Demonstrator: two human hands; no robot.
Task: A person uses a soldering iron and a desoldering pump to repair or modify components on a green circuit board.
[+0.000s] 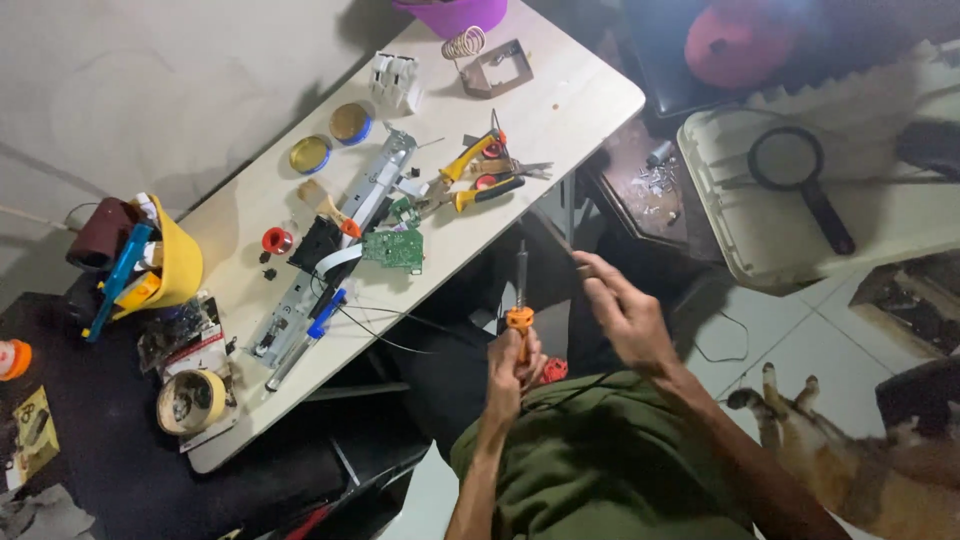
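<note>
Orange-collared soldering iron (519, 305); green circuit board (394, 249); yellow-handled pliers (478, 170).

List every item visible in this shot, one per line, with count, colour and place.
orange-collared soldering iron: one, orange and grey, upright in the left hand
green circuit board: one, green, table middle
yellow-handled pliers: two, yellow and black, table right of centre
round metal tins: two, brass and blue, table far side
grey metal chassis strip: one, grey, lengthwise on table
wire-coil iron stand: one, grey-brown, table far end
yellow plastic bin: one, yellow, table left end
black magnifying glass: one, black, on pale tray at right
white wooden table: one, white, centre
left hand: one, grips iron handle
right hand: one, raised beside iron, fingers pinched
</note>
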